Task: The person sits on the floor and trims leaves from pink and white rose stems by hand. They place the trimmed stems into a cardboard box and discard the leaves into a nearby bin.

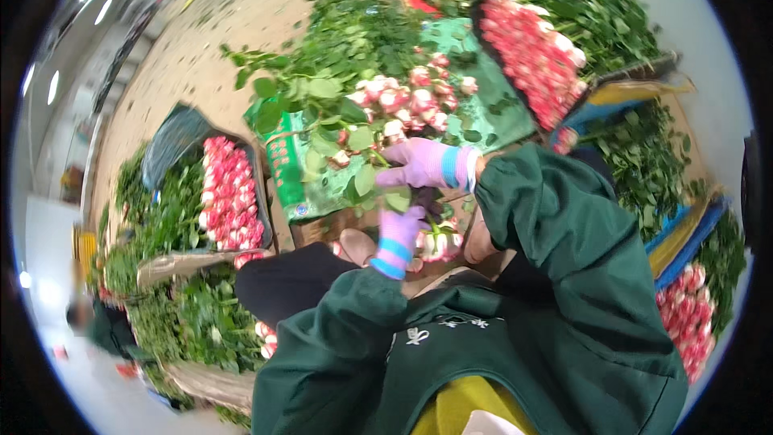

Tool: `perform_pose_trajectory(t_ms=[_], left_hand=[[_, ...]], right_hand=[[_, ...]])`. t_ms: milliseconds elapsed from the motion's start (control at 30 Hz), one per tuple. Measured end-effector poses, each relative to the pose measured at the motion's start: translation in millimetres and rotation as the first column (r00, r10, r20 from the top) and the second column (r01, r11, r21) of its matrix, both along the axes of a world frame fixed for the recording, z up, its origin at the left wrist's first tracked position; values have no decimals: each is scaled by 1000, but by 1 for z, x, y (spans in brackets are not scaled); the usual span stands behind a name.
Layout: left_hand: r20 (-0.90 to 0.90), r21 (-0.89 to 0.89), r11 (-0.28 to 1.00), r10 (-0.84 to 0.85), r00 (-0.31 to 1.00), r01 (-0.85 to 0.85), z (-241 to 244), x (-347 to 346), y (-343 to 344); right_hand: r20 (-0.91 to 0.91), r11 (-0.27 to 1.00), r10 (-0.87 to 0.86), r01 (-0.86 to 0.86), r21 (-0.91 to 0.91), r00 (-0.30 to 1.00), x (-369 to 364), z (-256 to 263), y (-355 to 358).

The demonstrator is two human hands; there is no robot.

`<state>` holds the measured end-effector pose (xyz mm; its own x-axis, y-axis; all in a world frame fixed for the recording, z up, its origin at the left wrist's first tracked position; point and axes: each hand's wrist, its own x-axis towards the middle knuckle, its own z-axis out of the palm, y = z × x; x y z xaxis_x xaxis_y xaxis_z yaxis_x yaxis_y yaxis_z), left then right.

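Both my hands wear lilac gloves with blue bands. My left hand (398, 238) is closed around rose stems just below my other hand, and pink-and-white rose heads (441, 243) hang beside it between my knees. My right hand (416, 166) reaches in from the right, its fingers at a leafy green rose stem (365, 181); blur hides whether they grip it. Beyond the hands, a loose heap of pink-and-white roses (410, 99) with long leafy stems lies on a green plastic sheet (314, 193) that bears writing.
Packed rose bundles stand at the left (232, 199), upper right (531, 60) and lower right (688, 320). Leafy stems (199, 320) lie by my left knee. Fallen leaves dot the tan floor (181, 66). Another person (109, 326) is at the far left.
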<state>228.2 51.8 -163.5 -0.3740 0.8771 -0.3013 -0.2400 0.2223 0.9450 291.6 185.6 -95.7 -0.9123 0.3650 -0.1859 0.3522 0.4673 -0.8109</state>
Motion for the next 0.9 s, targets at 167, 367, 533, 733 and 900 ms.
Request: perform_pose_trajectory(t_ms=[167,367,533,733,900], left_hand=[[81,-140,990,-2,997,14,-76,-14,-31],[404,-59,971,-191,894,234,-19,3,-101],[307,-169,930,-265,914,326,-35,6,-101],[81,-91,978,-181,980,189,-56,4,-95],[120,-233,940,-227,966,250,-42,-3,-93]], right_hand=[[198,997,56,-67,49,979,-31,-40,-25],[423,984,-63,-14,177,904,-4,-125,6],[474,993,-41,-16,115,880,-2,-175,10],[529,987,28,-107,120,848,-29,-208,1],[638,961,3,-180,212,770,-54,-242,-8]])
